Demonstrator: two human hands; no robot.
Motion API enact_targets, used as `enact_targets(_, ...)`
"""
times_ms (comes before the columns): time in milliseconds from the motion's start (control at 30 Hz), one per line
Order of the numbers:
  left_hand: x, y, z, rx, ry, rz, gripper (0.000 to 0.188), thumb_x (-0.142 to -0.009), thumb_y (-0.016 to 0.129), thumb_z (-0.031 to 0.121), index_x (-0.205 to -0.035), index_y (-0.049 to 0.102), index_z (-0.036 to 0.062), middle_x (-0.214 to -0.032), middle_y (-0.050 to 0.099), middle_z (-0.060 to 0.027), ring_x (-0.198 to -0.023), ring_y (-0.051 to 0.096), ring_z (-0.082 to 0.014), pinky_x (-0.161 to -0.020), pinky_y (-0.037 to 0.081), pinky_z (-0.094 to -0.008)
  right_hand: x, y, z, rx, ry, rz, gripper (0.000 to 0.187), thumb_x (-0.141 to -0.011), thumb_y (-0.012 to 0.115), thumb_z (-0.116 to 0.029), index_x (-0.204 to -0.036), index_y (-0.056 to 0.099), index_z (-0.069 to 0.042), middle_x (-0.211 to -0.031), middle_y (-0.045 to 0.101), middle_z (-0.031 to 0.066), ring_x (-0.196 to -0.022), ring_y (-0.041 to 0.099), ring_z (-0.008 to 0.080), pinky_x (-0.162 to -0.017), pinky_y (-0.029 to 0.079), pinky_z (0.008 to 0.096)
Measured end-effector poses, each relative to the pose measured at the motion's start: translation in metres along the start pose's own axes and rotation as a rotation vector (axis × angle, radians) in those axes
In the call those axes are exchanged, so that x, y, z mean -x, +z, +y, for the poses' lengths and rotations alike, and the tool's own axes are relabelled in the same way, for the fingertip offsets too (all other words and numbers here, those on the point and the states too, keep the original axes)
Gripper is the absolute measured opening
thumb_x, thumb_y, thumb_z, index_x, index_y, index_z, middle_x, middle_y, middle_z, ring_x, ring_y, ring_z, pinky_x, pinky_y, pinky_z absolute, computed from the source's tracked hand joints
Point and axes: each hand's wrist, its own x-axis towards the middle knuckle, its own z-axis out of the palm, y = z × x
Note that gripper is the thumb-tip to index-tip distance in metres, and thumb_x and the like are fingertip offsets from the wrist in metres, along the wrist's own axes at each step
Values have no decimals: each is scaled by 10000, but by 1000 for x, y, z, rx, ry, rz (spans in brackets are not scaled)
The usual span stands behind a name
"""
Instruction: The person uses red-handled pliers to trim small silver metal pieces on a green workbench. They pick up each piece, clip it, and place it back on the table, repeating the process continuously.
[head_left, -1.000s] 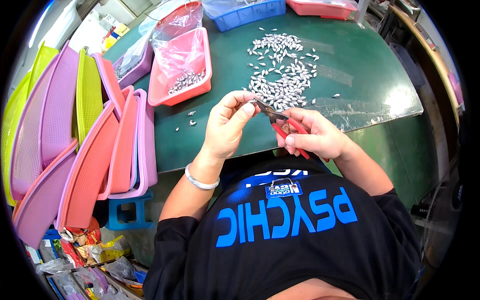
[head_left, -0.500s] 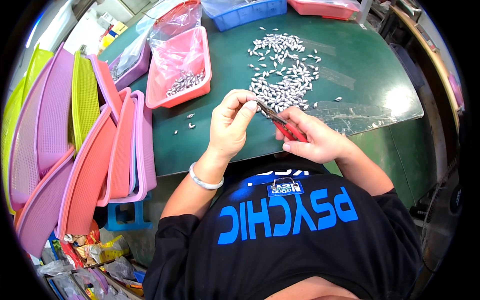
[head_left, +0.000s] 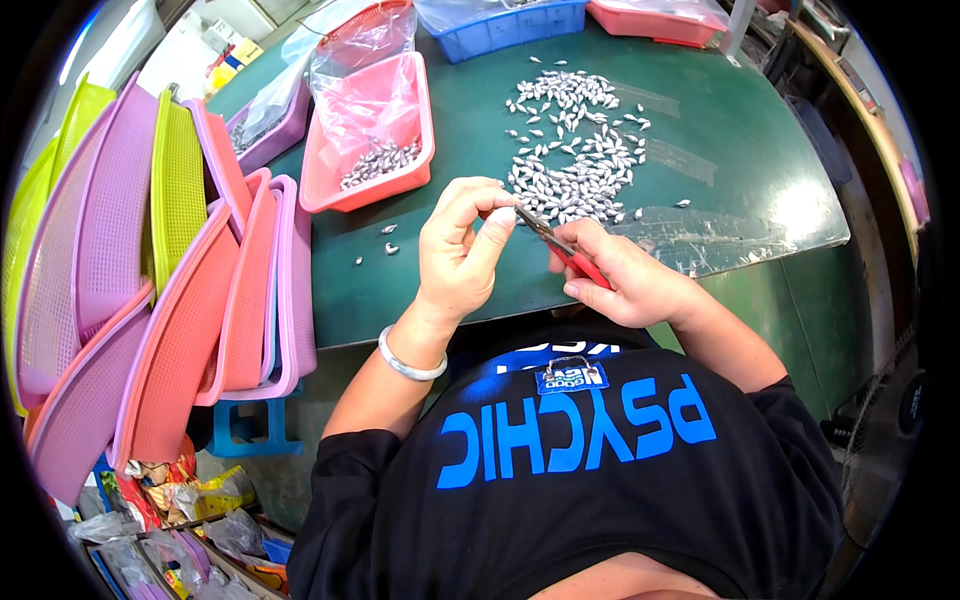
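My right hand (head_left: 622, 272) is closed round the red handles of a pair of pliers (head_left: 572, 256), whose dark jaws point up and left. At the jaw tips, the thumb and fingers of my left hand (head_left: 463, 243) are pinched together; whatever sits between them is too small and hidden to make out. Just beyond both hands, many small silver spindle-shaped metal pieces (head_left: 570, 190) lie spread over the green table (head_left: 470, 120). A few stray silver pieces (head_left: 390, 249) rest left of my left hand.
A pink basket (head_left: 418, 172) with plastic film and more silver pieces stands left of the pile. Behind are a blue basket (head_left: 520, 36) and another pink basket (head_left: 655, 26). Stacked purple, green and coral baskets (head_left: 180, 330) crowd the left side, above a blue stool (head_left: 255, 428).
The plier handles look closer together than before. Both hands keep almost the same place, and the whole view has shifted slightly.
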Motion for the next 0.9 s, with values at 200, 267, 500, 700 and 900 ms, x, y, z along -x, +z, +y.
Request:
enact_targets(200, 1, -3, 2, -26, 3, -39, 84, -893, 562, 12, -957, 614, -4, -1001, 523, -68, -815, 487, -83, -690, 403, -206, 0, 2, 5, 97, -81, 38, 409, -794, 596, -8, -1161, 415, 8, -937, 573, 119, -821, 579, 236, -746, 467, 342)
enact_targets(267, -1, -5, 0, -56, 53, -60, 88, -887, 564, 9, -958, 615, -4, -1006, 521, -77, -839, 488, -101, -713, 404, -219, 0, 2, 5, 26, -34, 27, 392, -801, 592, -9, -1153, 419, 6, -948, 567, 91, -812, 559, 173, -745, 461, 308)
enact_targets(500, -9, -10, 6, -101, 108, -95, 114, -853, 585, -11, -961, 622, -5, -999, 514, -92, -905, 493, -154, -804, 402, -262, 1, 1, -2, -398, 143, -40, 304, -840, 600, -31, -1102, 446, -30, -912, 535, 37, -814, 508, 104, -738, 438, 277)
enact_targets(700, -2, -15, 0, -73, 102, -109, 103, -851, 584, -7, -952, 603, -3, -1002, 508, -96, -911, 499, -162, -825, 402, -263, 1, 0, -5, -464, 181, -91, 328, -841, 614, -54, -1119, 442, -26, -926, 532, 41, -853, 502, 106, -774, 431, 279)
enact_targets(900, 3, -7, 4, -27, 23, -63, 79, -879, 552, 3, -954, 578, 3, -1006, 495, -83, -865, 476, -117, -744, 394, -225, 0, 0, -7, -340, 150, -109, 396, -824, 611, -35, -1163, 408, -17, -949, 547, 84, -880, 549, 165, -780, 451, 326)
